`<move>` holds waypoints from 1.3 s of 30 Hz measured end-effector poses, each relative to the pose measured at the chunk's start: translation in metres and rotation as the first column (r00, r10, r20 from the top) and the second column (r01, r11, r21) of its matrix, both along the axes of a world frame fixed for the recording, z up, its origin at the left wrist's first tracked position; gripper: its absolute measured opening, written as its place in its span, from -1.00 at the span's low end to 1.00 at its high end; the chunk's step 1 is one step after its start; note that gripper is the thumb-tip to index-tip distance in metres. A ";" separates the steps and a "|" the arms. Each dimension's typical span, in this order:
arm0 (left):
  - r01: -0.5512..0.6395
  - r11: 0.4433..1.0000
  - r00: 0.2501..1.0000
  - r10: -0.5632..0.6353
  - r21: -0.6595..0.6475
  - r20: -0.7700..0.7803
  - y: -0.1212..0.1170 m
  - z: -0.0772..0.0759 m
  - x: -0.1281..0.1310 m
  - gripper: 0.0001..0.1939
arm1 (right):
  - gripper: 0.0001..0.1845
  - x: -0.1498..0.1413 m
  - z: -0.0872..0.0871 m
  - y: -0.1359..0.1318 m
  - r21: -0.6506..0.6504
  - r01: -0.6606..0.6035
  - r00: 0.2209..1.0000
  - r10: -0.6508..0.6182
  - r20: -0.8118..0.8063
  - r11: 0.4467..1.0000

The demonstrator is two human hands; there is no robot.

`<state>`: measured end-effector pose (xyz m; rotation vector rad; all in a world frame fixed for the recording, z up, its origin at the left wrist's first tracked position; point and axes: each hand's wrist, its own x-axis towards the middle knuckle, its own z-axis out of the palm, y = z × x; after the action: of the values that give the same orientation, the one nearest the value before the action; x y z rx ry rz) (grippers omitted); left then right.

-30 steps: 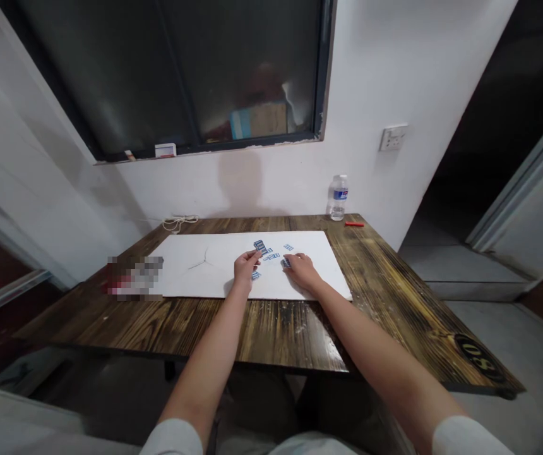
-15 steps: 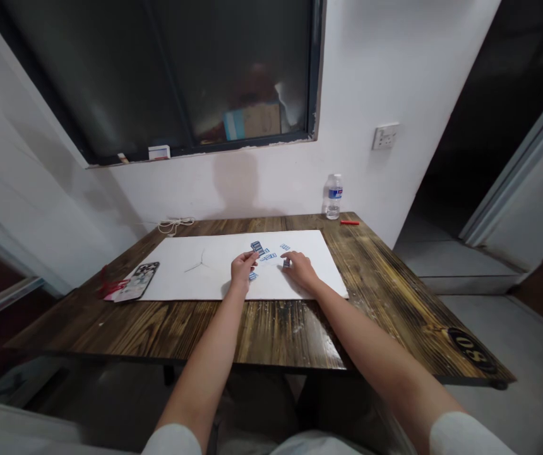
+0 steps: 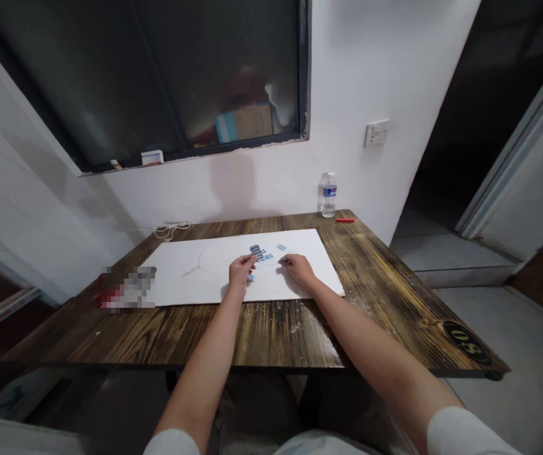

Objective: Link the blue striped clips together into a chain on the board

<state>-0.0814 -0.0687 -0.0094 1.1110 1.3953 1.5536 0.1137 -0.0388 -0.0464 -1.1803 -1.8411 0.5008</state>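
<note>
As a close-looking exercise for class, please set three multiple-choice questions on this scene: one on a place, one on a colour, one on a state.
1. Where is the plastic water bottle?
A. On the floor
B. At the far edge of the wooden table, by the wall
C. At the table's near edge

2. What colour is the stick beside the bottle?
A. Green
B. Yellow
C. Red

3. What is the left hand doing with the blue-printed strip?
A. Holding it in its fingers
B. Pressing it under the palm
C. Dropping it from high up

Answers:
1. B, the bottle stands at the table's back edge.
2. C, the stick shows red.
3. A, the strip sits at the fingertips.
</note>
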 end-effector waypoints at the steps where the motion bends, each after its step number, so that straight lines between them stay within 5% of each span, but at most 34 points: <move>1: 0.005 1.000 1.000 -0.005 -0.001 -0.010 0.000 0.000 0.000 -0.56 | -0.85 0.000 0.000 0.001 0.002 -0.001 0.999 0.001 -0.038 1.000; 13: 0.083 0.995 0.992 -0.088 -0.060 -0.087 -0.004 0.000 0.008 -0.61 | -0.62 -0.018 0.014 -0.010 -0.046 -0.220 0.868 0.174 -0.465 0.974; 30: 0.279 0.953 0.908 -0.303 -0.122 -0.289 -0.011 0.000 0.012 -0.56 | -0.48 -0.014 0.009 -0.013 -0.032 -0.197 0.956 0.185 -0.226 0.980; 39: 0.273 0.961 0.958 -0.276 -0.043 -0.077 -0.009 0.004 0.011 -0.62 | -0.57 -0.014 0.014 -0.016 0.007 -0.169 0.944 0.164 -0.285 0.986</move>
<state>-0.0706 -0.0775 -0.0058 1.3021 1.2527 1.2957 0.0993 -0.0548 -0.0329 -0.9136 -1.6944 0.7444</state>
